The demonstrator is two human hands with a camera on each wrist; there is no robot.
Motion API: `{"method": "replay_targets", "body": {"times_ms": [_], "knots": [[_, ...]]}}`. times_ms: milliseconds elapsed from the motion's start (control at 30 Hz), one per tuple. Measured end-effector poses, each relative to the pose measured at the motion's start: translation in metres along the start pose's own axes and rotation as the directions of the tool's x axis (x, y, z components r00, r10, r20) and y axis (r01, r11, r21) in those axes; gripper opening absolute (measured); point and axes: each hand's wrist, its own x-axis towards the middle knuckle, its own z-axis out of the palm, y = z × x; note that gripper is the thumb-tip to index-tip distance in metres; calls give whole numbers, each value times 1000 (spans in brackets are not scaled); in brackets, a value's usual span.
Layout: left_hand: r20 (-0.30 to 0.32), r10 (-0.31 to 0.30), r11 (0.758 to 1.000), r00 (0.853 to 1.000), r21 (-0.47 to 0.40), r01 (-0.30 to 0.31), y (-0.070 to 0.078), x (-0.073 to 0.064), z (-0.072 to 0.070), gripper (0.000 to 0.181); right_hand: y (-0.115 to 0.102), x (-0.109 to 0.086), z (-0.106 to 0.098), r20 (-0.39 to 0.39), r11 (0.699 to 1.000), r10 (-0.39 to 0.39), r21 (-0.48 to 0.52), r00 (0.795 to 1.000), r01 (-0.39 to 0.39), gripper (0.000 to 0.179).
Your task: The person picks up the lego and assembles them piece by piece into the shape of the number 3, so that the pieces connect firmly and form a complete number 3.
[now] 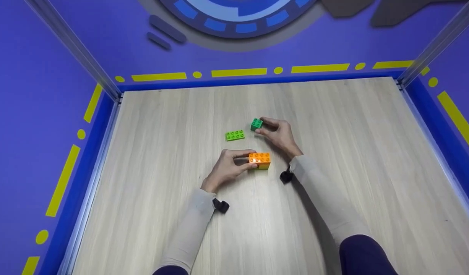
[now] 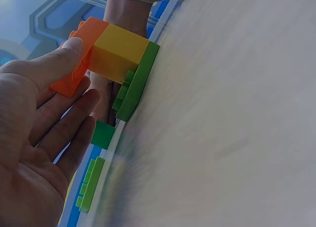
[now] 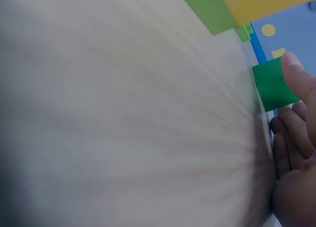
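Note:
My left hand (image 1: 226, 167) pinches an orange toy brick (image 1: 262, 156) between thumb and fingers. That brick tops a stack: a yellow brick (image 2: 118, 53) sits under it, on a longer green plate (image 2: 139, 84) whose studs stick out uncovered at one end. Farther from me, my right hand (image 1: 281, 134) holds a small dark green brick (image 1: 256, 124) with four-sided shape, studs up, between thumb and fingers; the right wrist view shows this green brick (image 3: 274, 85) close to the tabletop. Left of it lies a flat light green brick (image 1: 235, 135), studs up, touched by neither hand.
Everything is on a pale wooden table (image 1: 173, 126). Blue-purple panels with yellow marks stand along its back, left and right sides, including the back wall (image 1: 238, 57). Small black devices are strapped at both wrists.

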Motion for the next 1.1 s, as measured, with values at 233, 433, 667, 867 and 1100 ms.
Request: {"method": "replay_targets", "body": {"times_ms": [233,433,667,867,1100], "knots": [[-1,-20,1000,1000,-4,20,1,-1,0,45,0,1,2,-7,1000,10,7,1000,-10,60],[1,-30,999,1000,11,30,1,-2,-1,46,-1,1,4,-18,1000,17,4,1000,-17,59],[1,1,1000,1000,8,-1,1,-2,-1,45,-1,0,5,-22,1000,26,-2,999,-26,55],[-3,-6,1000,1000,0,6,0,-1,-1,46,-3,1,3,-28,999,44,-3,999,-44,52],[0,-20,1000,1000,-2,20,1,-1,1,46,-3,3,-1,-31,998,56,12,998,-56,51]]}}
